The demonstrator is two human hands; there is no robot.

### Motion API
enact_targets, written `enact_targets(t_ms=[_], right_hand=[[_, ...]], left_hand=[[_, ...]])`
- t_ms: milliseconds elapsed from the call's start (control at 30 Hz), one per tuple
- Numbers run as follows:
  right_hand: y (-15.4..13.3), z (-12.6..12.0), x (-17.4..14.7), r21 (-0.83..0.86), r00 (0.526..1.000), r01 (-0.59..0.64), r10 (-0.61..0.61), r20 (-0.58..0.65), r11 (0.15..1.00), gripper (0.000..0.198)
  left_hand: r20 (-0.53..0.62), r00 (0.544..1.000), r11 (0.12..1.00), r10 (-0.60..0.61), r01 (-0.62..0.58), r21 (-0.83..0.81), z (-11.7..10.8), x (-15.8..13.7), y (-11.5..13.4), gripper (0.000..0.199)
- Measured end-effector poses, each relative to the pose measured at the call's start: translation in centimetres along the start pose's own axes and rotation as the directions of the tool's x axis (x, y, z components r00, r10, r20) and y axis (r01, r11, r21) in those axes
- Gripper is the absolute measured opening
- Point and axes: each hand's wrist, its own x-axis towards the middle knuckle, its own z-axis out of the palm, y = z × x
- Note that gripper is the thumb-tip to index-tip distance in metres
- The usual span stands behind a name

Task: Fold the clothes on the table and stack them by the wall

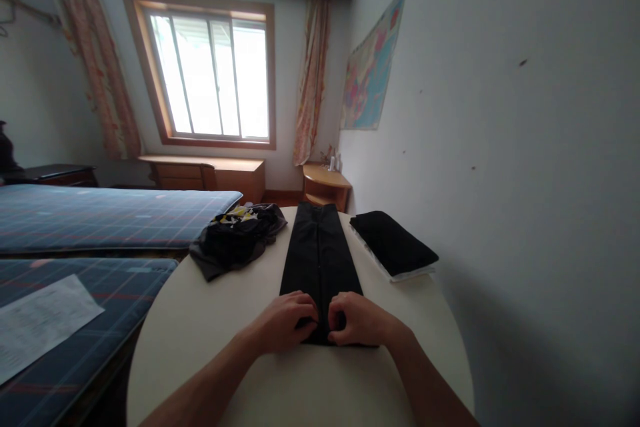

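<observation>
A pair of black trousers (pixel 317 253) lies lengthwise on the round white table (pixel 220 347), its two long halves side by side with a seam line down the middle. At the near end, my left hand (pixel 290 319) is curled with its fingers pinched on the left half of the cloth. My right hand (pixel 357 317) is closed on the right half, a small gap away from the left. Both hands rest low on the fabric, and the fingertips are partly hidden in the dark cloth.
A crumpled dark garment with a yellow and white print (pixel 240 237) lies at the table's left. On the right, folded black cloth (pixel 395 243) sits on something white. Mattresses (pixel 115 213) flank the table's left, one bearing a paper sheet (pixel 47 323). A wall (pixel 540 227) stands close on the right.
</observation>
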Motion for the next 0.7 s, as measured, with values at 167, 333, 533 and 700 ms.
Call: enact_targets(t_ms=[167,333,533,700], right_hand=[[0.2,0.0,-0.1,0.061,0.998,-0.038,0.035,0.052,0.997,0.011],[0.4,0.8,0.2,0.062,0.997,-0.057,0.054,0.054,0.996,0.039],[0.2,1.5,0.8,-0.007,0.999,0.027,-0.027,0.033,1.0,0.037],[0.4,1.5,0.8,0.015,0.998,0.061,-0.061,0.032,0.998,0.022]], left_hand=[[-0.066,0.998,1.0,0.007,-0.007,0.0,0.7,0.2,-0.2,0.016],[0.077,0.996,0.999,0.039,-0.037,-0.035,0.5,-0.1,-0.2,0.013],[0.113,0.99,0.979,0.078,-0.055,-0.196,-0.6,-0.5,-0.7,0.019],[0.085,0.996,0.981,0.005,0.012,-0.195,-1.4,-0.9,-1.5,0.019]])
